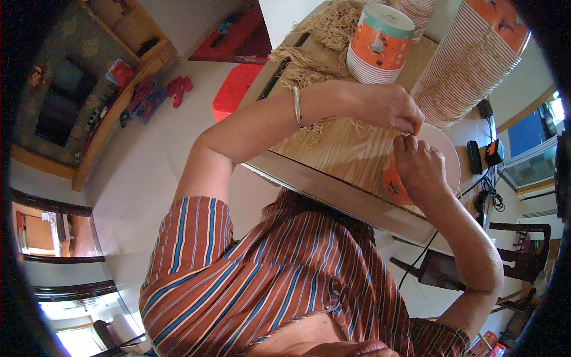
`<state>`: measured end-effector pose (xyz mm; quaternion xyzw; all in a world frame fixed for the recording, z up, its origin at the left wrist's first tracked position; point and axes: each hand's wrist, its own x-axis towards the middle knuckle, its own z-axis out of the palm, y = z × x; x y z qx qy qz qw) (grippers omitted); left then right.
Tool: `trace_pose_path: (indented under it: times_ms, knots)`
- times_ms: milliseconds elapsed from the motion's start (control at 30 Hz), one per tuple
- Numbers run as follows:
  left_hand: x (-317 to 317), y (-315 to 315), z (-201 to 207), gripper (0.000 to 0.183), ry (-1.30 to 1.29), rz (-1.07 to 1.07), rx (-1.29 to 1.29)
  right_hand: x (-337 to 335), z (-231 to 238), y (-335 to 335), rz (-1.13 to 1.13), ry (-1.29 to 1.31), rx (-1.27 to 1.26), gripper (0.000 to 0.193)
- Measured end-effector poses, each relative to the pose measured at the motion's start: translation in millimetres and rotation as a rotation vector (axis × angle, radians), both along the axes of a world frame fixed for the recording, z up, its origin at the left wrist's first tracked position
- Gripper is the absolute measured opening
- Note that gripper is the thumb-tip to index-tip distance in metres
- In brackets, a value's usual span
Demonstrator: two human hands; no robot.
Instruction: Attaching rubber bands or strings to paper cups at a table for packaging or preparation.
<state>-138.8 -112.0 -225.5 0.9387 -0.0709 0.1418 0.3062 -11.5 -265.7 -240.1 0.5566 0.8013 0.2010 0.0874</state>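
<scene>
Over an orange-patterned paper bowl (392,182) with a white face, my two hands meet at the bowl's upper left edge. Bent in from the left, my left hand (389,108) has its fingertips pinched together and pointing down. My right hand (421,166) is closed too, with curled fingers just below the left fingertips, and it covers much of the bowl. Whatever is between the fingers is too small or hidden to make out. Tan string (312,132) lies on the wooden tabletop (339,152) under my left forearm.
A short stack of orange and teal paper bowls (379,44) stands beyond my left wrist, beside heaped tan string (333,24). Tall stacked bowls (467,65) lean at the right, draped with string. Black adapters and cables (492,153) lie at the right edge. A red stool (236,89) stands left.
</scene>
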Motion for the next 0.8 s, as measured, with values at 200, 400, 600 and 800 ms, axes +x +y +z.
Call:
trace_pose_path:
  times_ms: [200, 400, 600, 800]
  knots:
    - [1.8, -1.7, -7.2, 0.017, -0.08, 0.102, -0.002, 17.5, -0.7, 13.1, -0.097, 0.013, -0.041, 0.029]
    - [-10.9, -20.9, -11.9, 0.013, -0.319, 0.275, 0.044, 44.6, 9.5, 32.9, -0.636, 1.086, -0.616, 0.029]
    - [-17.7, -49.8, -26.0, 0.012, -0.462, 0.254, 0.189, 65.5, 4.6, 30.7, -0.605, 1.882, -1.006, 0.022]
    - [-14.3, -49.0, -42.8, 0.018, -0.563, 0.184, 0.276, 59.0, 4.2, 13.7, -0.659, 2.126, -1.047, 0.019]
